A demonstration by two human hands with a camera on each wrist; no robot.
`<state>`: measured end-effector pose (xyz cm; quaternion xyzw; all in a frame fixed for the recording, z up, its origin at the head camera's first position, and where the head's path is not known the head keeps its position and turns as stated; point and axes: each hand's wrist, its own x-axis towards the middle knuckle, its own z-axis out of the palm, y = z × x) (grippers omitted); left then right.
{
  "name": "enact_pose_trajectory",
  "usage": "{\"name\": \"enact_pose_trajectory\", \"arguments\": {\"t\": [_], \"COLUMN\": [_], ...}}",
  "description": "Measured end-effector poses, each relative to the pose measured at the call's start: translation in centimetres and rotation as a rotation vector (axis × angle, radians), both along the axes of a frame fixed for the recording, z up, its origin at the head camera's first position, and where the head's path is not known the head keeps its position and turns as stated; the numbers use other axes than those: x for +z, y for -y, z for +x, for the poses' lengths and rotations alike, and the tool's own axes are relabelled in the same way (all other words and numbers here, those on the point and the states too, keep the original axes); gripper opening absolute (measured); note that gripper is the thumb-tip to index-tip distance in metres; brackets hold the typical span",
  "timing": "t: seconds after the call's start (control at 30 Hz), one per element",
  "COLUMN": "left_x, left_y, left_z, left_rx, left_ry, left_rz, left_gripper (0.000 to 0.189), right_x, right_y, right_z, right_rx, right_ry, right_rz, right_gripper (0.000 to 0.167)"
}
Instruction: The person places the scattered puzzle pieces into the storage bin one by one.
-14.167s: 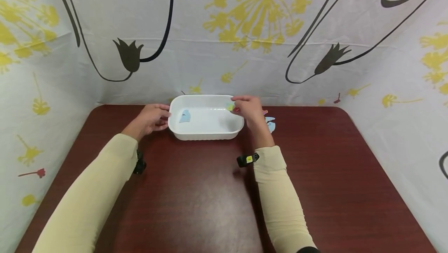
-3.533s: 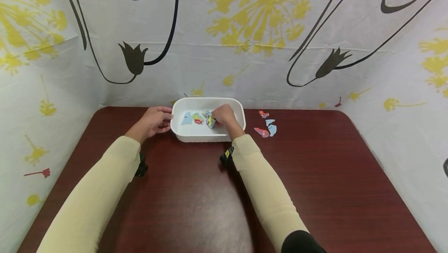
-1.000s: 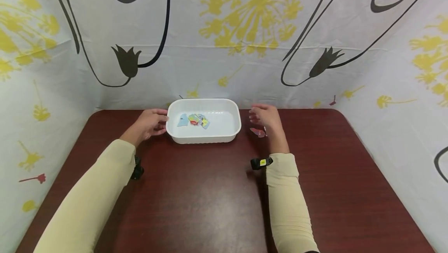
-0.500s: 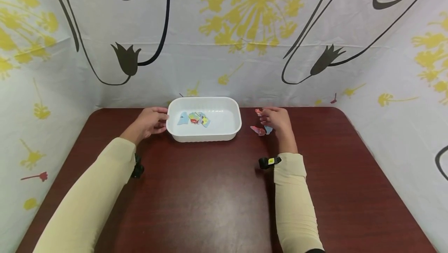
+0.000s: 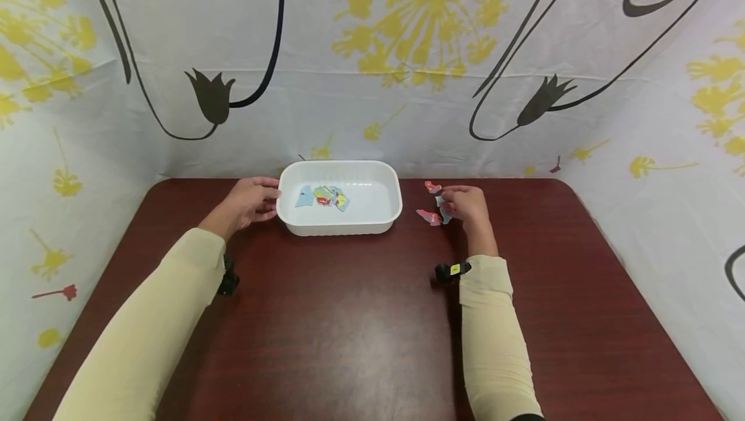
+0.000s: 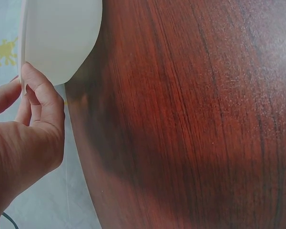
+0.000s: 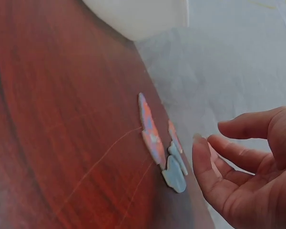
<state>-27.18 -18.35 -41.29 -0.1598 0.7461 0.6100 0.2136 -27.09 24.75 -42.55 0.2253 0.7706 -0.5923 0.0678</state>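
My left hand (image 5: 249,204) holds a white rectangular plastic tub (image 5: 339,230) at its left end; in the left wrist view, thumb and fingers pinch the rim. Inside the tub lie several flat, irregular printed pieces, among them a light blue one (image 5: 305,196) and a yellow-and-blue one (image 5: 341,200). To the tub's right, my right hand (image 5: 470,204) hovers by loose pieces, its fingers parted with nothing between them in the right wrist view. Near it are a long red-and-purple piece (image 7: 151,129), a light blue piece (image 7: 175,175), partly hidden in the head view, and a small red piece (image 5: 432,186).
The dark reddish-brown table (image 5: 349,317) ends at a back edge just behind the tub and the loose pieces. A white cloth (image 5: 372,104) with yellow and grey flower prints hangs behind and along both sides.
Over the last second my right hand shifts right and slightly down, uncovering the small red piece. Since the oldest frame, more pieces lie in the tub. The left hand stays at the tub.
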Motion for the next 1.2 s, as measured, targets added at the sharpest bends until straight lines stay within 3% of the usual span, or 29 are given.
{"name": "enact_pose_trajectory", "arguments": {"t": [0.43,0.73,1.2], "left_x": [-0.2,-0.3,-0.4], "left_y": [0.1,0.1,0.1], "left_z": [-0.1,0.0,0.0], "left_rx": [-0.005,-0.003,-0.005], "left_ry": [-0.015,-0.013,-0.013], "left_rz": [0.007,0.013,0.004], "left_gripper": [0.044,0.045,0.045], "right_x": [-1.3,-1.3,-2.4], "right_y": [-0.6,-0.4,0.2], "right_z": [-0.5,-1.0,-2.4], "right_rx": [0.037,0.027,0.020], "right_ry": [0.013,0.001,-0.030], "right_rz": [0.040,0.084,0.259], "right_gripper": [0.036,0.035,0.033]}}
